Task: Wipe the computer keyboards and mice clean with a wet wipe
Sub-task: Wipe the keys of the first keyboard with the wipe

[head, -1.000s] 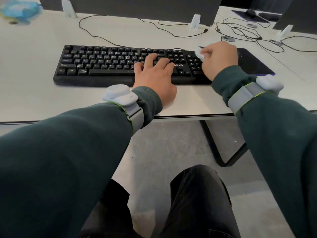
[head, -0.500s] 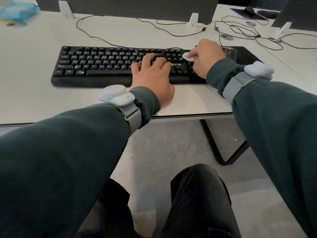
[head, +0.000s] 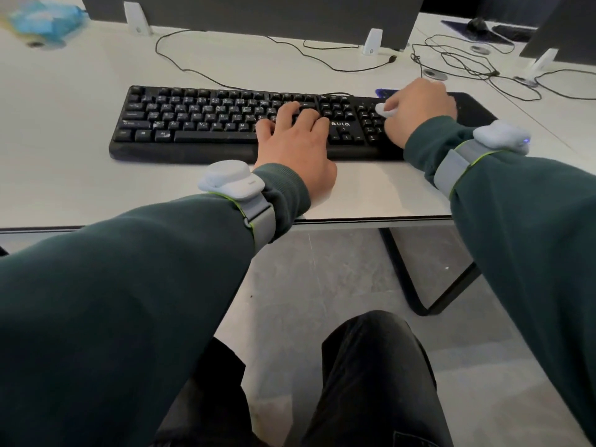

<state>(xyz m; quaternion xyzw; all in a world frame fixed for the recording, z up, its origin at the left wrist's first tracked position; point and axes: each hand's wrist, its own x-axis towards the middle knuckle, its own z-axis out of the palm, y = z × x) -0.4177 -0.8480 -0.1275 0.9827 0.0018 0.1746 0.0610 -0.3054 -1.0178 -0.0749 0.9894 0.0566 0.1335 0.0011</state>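
Right grip (head: 419,112) curled round white wet wipe (head: 382,110), wipe on number pad at right end of black keyboard (head: 193,124), left grip (head: 296,153) flat, fingers straight on keys, keyboard centre frame on white bench (head: 64,124), mouse pad (head: 477,112) beside it.

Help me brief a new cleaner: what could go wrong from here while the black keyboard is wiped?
The right hand pinches the white wet wipe into a wad on the black keyboard at its number pad; squeezed moisture might seep between keys.
The left hand rests on the keys, so it may type unwanted input if the computer is on.
Thin black cables lie loose behind; shoving the keyboard could snag them.
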